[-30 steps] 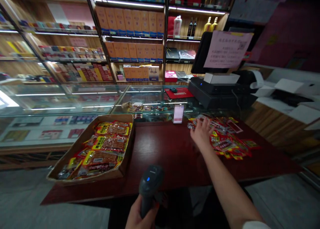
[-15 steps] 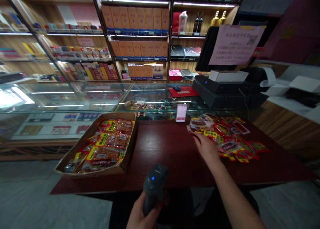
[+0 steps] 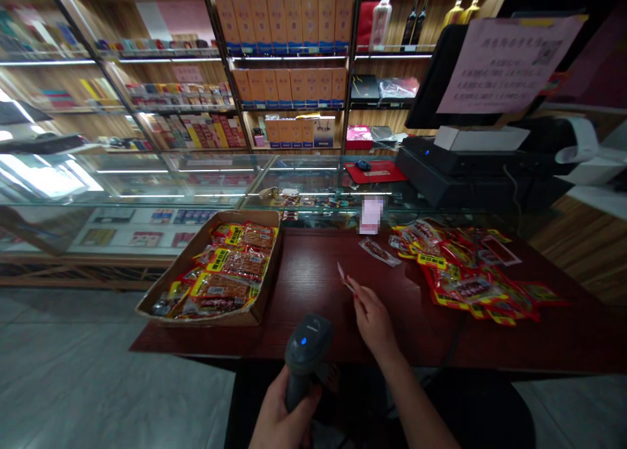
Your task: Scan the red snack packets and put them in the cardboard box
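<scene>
**Two hands, one scanner, one small packet held edge-on**

Two hands work at the near edge of the dark red-brown wooden table [image 3: 313,285]. The left hand [image 3: 281,419] is wrapped firmly around the grip of a dark grey handheld barcode scanner [image 3: 306,351], which stands upright with its blue light lit and its head facing away from the person, over the table.

The right hand [image 3: 375,318] is nearly closed, fingertips pinched on one small red-and-clear snack packet [image 3: 343,277]. The packet sticks up and away from the fingertips, turned almost edge-on to the camera, so its printed face cannot be read. Its long axis runs from the fingers towards the far left. It lies just beyond and slightly right of the scanner head, above the table and clear of it; the right hand is far nearer to it than the left.

To the right, a loose heap of red and yellow snack packets [image 3: 465,272] spreads over the table, with one clear packet [image 3: 379,249] lying apart at its left edge. On the left, a shallow brown cardboard tray [image 3: 196,256] holds more packets laid flat. Beyond the table stand a glass display counter [image 3: 196,181], a black cash register [image 3: 460,168] and wooden shelves of boxed goods [image 3: 289,50].
</scene>
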Demonstrator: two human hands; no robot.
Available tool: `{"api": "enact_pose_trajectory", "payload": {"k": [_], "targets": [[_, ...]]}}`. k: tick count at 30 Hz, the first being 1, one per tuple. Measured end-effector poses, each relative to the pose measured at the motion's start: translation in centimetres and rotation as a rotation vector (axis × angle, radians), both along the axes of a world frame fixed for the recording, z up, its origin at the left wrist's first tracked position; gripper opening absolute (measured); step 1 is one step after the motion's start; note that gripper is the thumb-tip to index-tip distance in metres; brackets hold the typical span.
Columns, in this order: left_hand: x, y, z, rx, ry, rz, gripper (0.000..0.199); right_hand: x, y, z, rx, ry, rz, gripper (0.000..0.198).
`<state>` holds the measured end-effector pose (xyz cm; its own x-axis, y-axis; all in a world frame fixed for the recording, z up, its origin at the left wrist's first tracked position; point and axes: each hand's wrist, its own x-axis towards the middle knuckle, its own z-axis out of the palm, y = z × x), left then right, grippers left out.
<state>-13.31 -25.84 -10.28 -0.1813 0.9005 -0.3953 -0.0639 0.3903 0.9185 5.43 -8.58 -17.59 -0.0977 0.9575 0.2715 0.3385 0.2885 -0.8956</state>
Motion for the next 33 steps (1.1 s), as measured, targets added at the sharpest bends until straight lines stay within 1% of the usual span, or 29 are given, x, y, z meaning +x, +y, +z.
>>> {"api": "enact_pose_trajectory", "payload": {"k": [2, 4, 8, 11, 14, 19, 24, 29, 31, 33], "targets": [[0.1, 0.0, -0.2, 0.002, -0.01, -0.009, 0.047, 0.1, -0.2, -0.2, 0.047, -0.068, -0.062, 0.051], [0.3, 0.0, -0.4, 0.007, -0.008, -0.024, 0.046, 0.3, -0.3, -0.5, 0.056, -0.083, -0.081, 0.055], [0.6, 0.3, -0.4, -0.003, -0.014, -0.048, 0.044, 0.1, -0.3, -0.9, 0.06, -0.062, -0.024, 0.063], [0.7, 0.7, -0.2, 0.011, 0.032, -0.061, 0.037, 0.0, 0.0, -1.4, 0.008, 0.009, -0.023, 0.071], [0.5, 1.1, 0.0, 0.017, 0.087, -0.086, 0.031, 0.1, 0.4, -2.1, -0.036, 0.111, -0.008, 0.07], [0.3, 1.1, 0.6, -0.015, 0.043, -0.113, 0.032, 0.5, 0.8, -2.4, -0.082, 0.236, 0.02, 0.067], [0.7, 0.7, 1.0, -0.009, 0.033, -0.146, 0.029, 0.7, 0.8, -2.5, -0.074, 0.247, 0.045, 0.067], [1.1, 0.1, 0.7, 0.024, 0.075, -0.142, 0.023, 0.9, 0.9, -2.5, 0.001, 0.199, 0.046, 0.064], [1.3, -0.2, 0.6, 0.027, 0.083, -0.138, 0.022, 0.9, 0.9, -2.4, -0.008, 0.214, 0.046, 0.065], [1.5, -0.6, 0.5, 0.028, 0.087, -0.134, 0.021, 0.8, 0.7, -2.3, -0.047, 0.252, 0.045, 0.067]]}}
